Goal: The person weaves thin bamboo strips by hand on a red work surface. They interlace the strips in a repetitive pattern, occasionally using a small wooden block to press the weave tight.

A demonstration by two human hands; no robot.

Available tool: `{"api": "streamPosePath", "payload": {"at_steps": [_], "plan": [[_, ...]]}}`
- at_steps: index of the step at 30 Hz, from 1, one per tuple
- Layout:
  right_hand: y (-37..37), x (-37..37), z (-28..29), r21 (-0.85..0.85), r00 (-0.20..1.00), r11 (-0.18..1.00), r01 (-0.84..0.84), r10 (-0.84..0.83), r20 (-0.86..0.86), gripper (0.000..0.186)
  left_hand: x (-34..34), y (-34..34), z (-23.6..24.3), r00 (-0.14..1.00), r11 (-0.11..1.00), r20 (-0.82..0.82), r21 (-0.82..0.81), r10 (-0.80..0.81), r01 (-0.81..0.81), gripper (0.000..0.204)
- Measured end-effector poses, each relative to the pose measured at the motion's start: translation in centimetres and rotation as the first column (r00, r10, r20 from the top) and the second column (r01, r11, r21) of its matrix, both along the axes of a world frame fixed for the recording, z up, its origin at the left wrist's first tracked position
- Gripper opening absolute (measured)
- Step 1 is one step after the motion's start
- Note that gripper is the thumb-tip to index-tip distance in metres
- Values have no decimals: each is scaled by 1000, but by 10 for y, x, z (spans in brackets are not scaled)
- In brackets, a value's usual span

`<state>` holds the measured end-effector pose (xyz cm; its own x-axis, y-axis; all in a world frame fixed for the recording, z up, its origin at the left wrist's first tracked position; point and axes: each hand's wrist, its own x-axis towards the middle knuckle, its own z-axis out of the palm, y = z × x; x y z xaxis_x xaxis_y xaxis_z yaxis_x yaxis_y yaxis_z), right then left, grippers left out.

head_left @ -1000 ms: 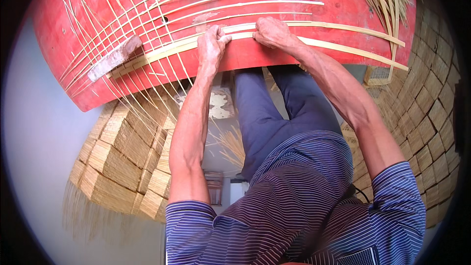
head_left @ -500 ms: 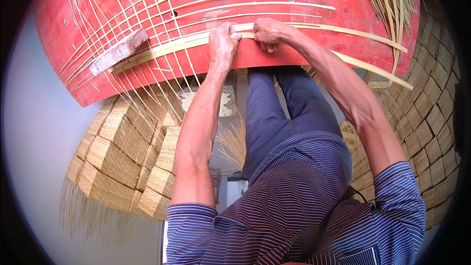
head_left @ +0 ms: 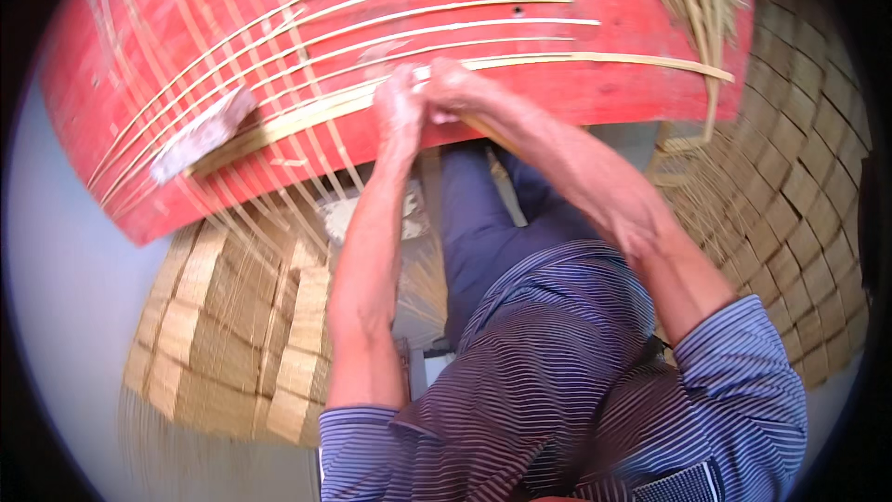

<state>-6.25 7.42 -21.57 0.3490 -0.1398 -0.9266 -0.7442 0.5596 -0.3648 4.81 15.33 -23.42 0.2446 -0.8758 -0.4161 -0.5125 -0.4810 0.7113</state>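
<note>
Flat pale bamboo strips (head_left: 321,113) run across the near part of a red board (head_left: 520,98). My left hand (head_left: 400,112) is closed on a strip near the board's front edge. Right beside it, my right hand (head_left: 452,91) is closed on the same strip; both hands are somewhat smeared by motion. Part of a broad strip shows beneath my right forearm, which hides the rest. Left of my hands, a rough pale block (head_left: 204,135) lies across the strips. Thin crosswise strips (head_left: 297,51) cross several long curved strips (head_left: 446,14) on the board, making an open lattice.
A bundle of loose strips (head_left: 683,0) lies at the board's far right. Stacked woven bundles (head_left: 223,335) stand below left, and a woven, blocky pile (head_left: 790,177) fills the right side. Strip ends hang over the board's front edge.
My right hand has moved left, up against my left hand. The broad strip's free right end has gone from sight behind my forearm. The whole view has shifted slightly.
</note>
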Motion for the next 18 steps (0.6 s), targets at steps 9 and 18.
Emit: {"api": "streamPosePath", "payload": {"at_steps": [9,18], "plan": [[0,13,8,-10,990,998,58,-58,-130,19,-14,-16,31,752,892,-483,303,448,-336,46],[9,-108,4,74,966,994,83,-99,241,31,-4,-4,-5,994,972,-76,212,-84,98,29]]}}
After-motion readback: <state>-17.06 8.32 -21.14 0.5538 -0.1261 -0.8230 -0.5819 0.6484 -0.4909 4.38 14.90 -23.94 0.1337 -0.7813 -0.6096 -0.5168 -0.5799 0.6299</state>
